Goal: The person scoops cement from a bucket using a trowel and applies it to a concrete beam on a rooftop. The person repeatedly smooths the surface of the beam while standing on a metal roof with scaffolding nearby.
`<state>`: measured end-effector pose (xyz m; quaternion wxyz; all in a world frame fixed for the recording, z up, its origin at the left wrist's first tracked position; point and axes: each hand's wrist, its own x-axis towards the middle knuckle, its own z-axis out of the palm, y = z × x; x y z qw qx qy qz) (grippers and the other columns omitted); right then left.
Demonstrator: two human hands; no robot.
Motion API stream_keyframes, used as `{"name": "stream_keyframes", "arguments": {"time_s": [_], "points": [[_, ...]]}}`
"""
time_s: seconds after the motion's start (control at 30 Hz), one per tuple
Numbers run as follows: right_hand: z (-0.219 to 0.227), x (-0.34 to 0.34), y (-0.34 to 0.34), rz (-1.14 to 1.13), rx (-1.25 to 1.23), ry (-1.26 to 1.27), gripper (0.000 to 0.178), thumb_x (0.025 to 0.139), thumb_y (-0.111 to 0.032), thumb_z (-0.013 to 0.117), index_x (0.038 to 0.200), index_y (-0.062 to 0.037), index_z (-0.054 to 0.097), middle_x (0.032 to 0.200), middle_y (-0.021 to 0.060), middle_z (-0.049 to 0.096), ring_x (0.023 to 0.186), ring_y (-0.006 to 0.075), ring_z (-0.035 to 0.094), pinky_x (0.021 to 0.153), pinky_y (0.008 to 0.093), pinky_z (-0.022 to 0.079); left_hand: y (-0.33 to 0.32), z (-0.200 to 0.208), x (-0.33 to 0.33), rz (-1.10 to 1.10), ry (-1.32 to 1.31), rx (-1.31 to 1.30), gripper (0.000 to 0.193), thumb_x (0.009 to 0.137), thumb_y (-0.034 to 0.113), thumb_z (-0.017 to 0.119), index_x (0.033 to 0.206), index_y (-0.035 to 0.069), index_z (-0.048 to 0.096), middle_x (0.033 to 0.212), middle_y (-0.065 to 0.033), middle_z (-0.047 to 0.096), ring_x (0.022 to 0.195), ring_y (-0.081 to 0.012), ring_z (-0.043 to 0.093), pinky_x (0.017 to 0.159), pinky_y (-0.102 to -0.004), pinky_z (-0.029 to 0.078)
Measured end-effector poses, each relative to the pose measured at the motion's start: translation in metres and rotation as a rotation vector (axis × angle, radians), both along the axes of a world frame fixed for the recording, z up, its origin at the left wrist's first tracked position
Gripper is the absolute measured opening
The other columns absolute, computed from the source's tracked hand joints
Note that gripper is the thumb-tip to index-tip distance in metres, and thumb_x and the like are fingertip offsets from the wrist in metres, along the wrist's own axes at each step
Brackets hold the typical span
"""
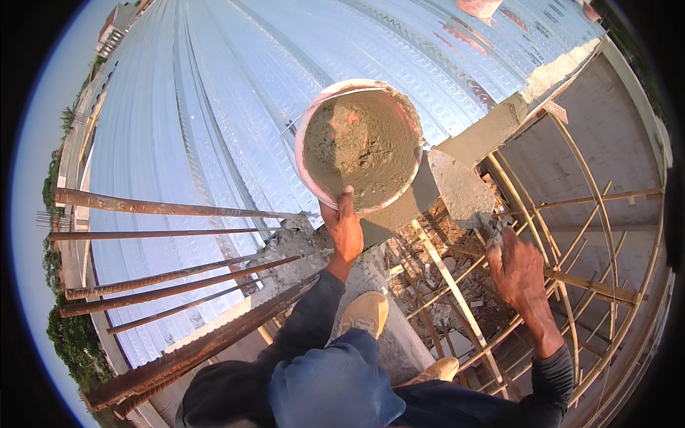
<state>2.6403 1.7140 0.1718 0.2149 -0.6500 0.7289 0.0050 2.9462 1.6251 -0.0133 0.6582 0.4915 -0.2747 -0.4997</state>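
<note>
My left hand [343, 227] grips the near rim of a round bucket [305, 160], its thumb over the edge. Wet grey mortar [371, 153] lies inside, with a reddish patch of the bucket showing through. To the right, my right hand [515, 265] is closed around the handle of a trowel [460, 187]. The trowel's broad blade is coated in mortar and sits just right of the bucket, near the mortar-covered beam edge [485, 135]. Whether the blade touches the beam cannot be told.
Ribbed metal decking [235, 93] spreads ahead and left. Several rusty steel bars [171, 208] stick out on the left. Below on the right, bamboo scaffolding [510, 182] crosses a deep drop with rubble. My shoes [364, 314] are on a narrow concrete ledge [399, 314]. Another bucket [479, 7] stands far off.
</note>
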Motion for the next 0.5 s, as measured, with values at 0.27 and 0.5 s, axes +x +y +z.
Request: {"name": "stream_keyframes", "arguments": {"time_s": [0.27, 0.5], "points": [[-0.005, 0.053, -0.045, 0.164, -0.415, -0.102, 0.035, 0.088, -0.011, 0.069, 0.12, -0.0008, 0.061, 0.104, 0.0209, 0.068, 0.087, 0.0437, 0.072, 0.074, 0.0549, 0.057, 0.004, 0.038, 0.013, -0.135, -0.381, -0.096, 0.075, 0.094, -0.004, 0.053, 0.166, 0.003, 0.033, 0.132, -0.0076, 0.058, 0.088, -0.0147, 0.054, 0.08, -0.0287, 0.049], [-0.034, 0.11, -0.103, 0.431, -0.769, 0.268, 0.027, 0.084, -0.007, 0.071, 0.109, 0.0021, 0.072, 0.102, 0.0136, 0.067, 0.086, 0.0282, 0.07, 0.072, 0.0391, 0.056, 0.001, 0.057, 0.006, -0.265, -0.728, -0.094, 0.08, 0.087, -0.008, 0.05, 0.165, 0.001, 0.033, 0.154, -0.0183, 0.054, 0.128, -0.0238, 0.058, 0.108, -0.0335, 0.043]]}}
